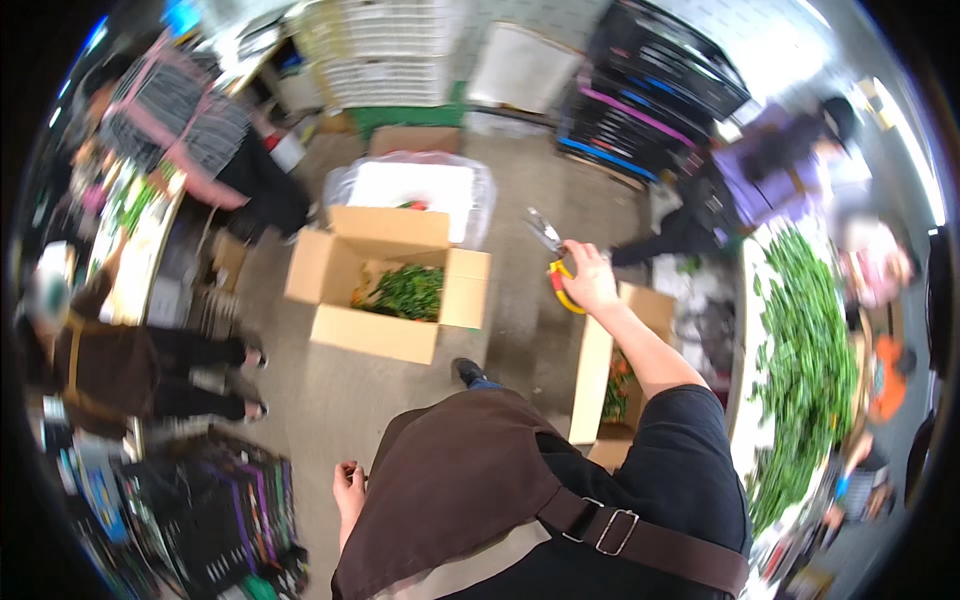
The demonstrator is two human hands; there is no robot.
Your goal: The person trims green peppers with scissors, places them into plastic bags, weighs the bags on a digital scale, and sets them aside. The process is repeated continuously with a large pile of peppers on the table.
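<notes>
My right hand (589,276) holds scissors (561,283) with yellow and red handles, the metal blades pointing away from me over the floor. My left hand (349,487) hangs low beside the brown apron, fingers curled; whether anything is in it cannot be told. Ahead stands an open cardboard box (375,334) with green leafy stems (409,292) inside. Under my right forearm is another open carton (592,375), holding greenery with orange-red blooms (619,382). Behind the first box lies a white lidded or wrapped container (412,184) in clear plastic.
A long table at right bears a heap of green stems (802,375). Black crates are stacked at the upper right (637,97) and lower left (217,510). Two people stand along the left table (161,247); a person in purple (765,176) is by the right table.
</notes>
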